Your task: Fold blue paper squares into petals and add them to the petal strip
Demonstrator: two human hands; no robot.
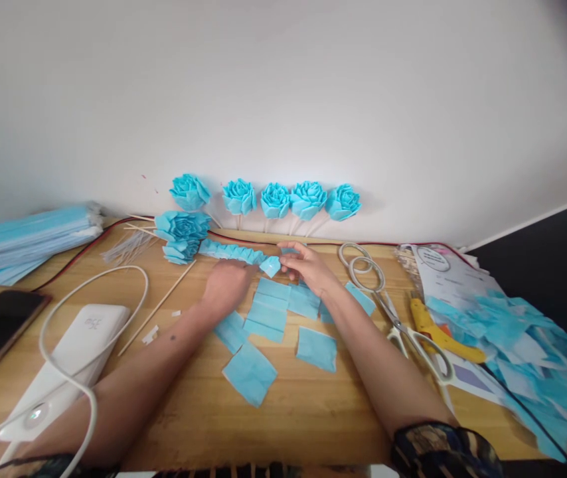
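Note:
A small folded blue petal (270, 267) lies between my two hands, at the right end of a row of folded blue petals (231, 251). My right hand (306, 267) has its thumb and fingertips closed at the petal's right edge. On the other side, my left hand (228, 287) is curled, its fingertips close to the petal's left edge; the back of the hand hides what they may hold. Cut blue squares, including one with fold lines (267, 309), a lower one (250, 374) and one at right (317, 348), lie below the hands.
Several blue flowers on sticks (275, 200) lean along the wall; others (181, 227) lie at left. Scissors (403, 326), tape rolls (367, 273), a yellow glue gun (437, 332) and blue scraps (537, 358) are at right. A white power bank (72, 365), cable and phone (2, 332) sit left.

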